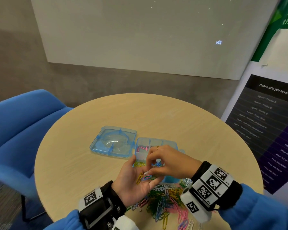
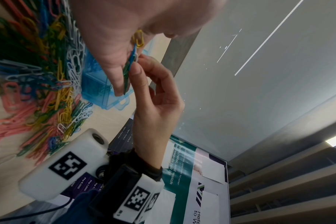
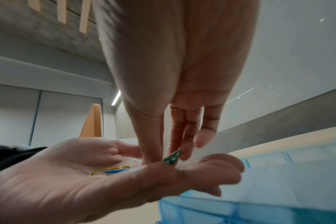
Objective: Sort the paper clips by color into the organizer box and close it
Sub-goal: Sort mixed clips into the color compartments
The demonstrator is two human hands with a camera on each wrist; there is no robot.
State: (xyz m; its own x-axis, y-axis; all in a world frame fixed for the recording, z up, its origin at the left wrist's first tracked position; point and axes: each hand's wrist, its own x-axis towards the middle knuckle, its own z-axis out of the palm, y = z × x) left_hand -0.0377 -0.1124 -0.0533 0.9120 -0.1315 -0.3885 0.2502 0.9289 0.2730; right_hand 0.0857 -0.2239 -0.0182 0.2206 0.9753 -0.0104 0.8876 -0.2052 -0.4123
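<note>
My left hand (image 1: 131,180) lies palm up above the table with several paper clips resting in it: a yellow clip (image 1: 139,177) and blue and green ones. My right hand (image 1: 149,171) reaches down into that palm and pinches a green clip (image 3: 172,157) between thumb and fingertips. The blue organizer box (image 1: 156,141) stands open just beyond the hands, its lid (image 1: 113,141) lying flat to the left. Pink clips (image 1: 142,148) lie in one compartment and yellow clips (image 1: 138,164) in another. A mixed pile of clips (image 1: 165,200) lies on the table under my wrists.
The round wooden table (image 1: 90,163) has bare surface on its left and far sides. A blue chair (image 1: 23,127) stands at the left. A dark printed poster (image 1: 269,130) stands close at the right edge.
</note>
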